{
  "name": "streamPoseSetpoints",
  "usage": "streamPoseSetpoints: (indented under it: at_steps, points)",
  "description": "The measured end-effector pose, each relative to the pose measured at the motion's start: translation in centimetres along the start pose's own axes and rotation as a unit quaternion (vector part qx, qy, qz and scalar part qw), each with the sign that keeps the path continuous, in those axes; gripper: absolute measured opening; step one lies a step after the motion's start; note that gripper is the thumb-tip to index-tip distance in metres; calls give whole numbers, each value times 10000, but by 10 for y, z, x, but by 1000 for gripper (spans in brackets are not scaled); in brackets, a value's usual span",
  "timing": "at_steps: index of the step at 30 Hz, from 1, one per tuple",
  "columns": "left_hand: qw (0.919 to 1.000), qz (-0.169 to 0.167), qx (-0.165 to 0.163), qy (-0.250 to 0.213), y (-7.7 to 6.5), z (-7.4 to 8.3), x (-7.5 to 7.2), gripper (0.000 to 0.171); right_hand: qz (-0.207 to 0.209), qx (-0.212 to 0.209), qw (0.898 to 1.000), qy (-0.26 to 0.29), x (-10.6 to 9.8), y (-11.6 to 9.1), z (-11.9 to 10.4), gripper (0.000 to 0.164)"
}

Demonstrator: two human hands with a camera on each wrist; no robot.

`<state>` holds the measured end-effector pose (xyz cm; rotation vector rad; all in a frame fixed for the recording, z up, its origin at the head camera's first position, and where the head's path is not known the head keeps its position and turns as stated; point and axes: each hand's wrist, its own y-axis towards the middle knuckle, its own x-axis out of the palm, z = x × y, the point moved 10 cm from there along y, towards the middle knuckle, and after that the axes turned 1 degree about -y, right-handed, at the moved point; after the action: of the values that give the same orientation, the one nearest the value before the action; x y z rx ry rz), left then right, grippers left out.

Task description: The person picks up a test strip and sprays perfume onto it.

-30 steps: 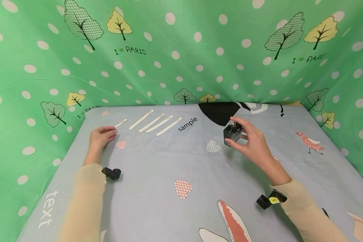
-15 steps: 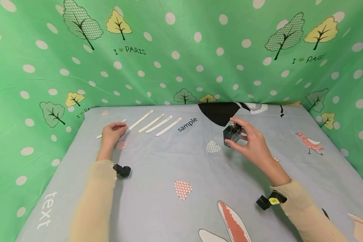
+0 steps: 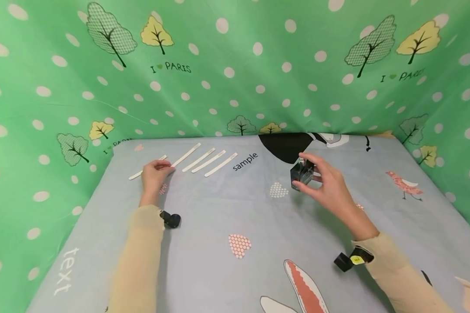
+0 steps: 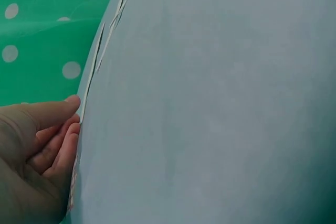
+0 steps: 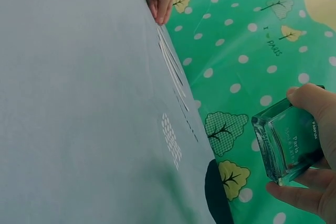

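Note:
In the head view my right hand point(image 3: 329, 187) holds a dark glass perfume bottle point(image 3: 301, 173) above the cloth, index finger at its bare sprayer top and thumb at its lower edge. In the right wrist view, lettering shows on the bottle point(image 5: 286, 140). My left hand point(image 3: 155, 178) is low over the cloth, thumb and fingertips right at the near end of a white paper test strip point(image 3: 186, 155). In the left wrist view a gap shows between thumb and fingers beside that strip point(image 4: 93, 72); I cannot tell whether they pinch it. Another strip point(image 3: 136, 176) lies partly behind the hand.
Several more paper strips point(image 3: 221, 164) lie slanted in a row, left of the printed word "sample" on the grey-blue cloth point(image 3: 203, 208). A green dotted curtain point(image 3: 235, 65) hangs along the back and sides. Each wrist carries a small black camera point(image 3: 172, 219).
My left hand has shifted right from the leftmost strip, uncovering most of it, to the near end of the second strip. The right hand has stayed in place with the perfume bottle.

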<state>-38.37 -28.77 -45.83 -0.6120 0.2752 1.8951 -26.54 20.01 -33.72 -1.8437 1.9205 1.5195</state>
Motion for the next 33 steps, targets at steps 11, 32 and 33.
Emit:
streamPoseSetpoints:
  at_steps: [11, 32, 33]
  points:
    - [9994, 194, -158, 246, 2, 5, 0, 26, -33, -43, 10000, 66, 2, 2, -4, 78]
    - [9996, 133, -137, 197, 9, 0, -5, 21, -155, -100, 9997, 138, 10, 3, -11, 78]
    - [9997, 110, -152, 184, 9, -1, -5, 20, -150, -101, 9997, 136, 10, 3, -11, 78]
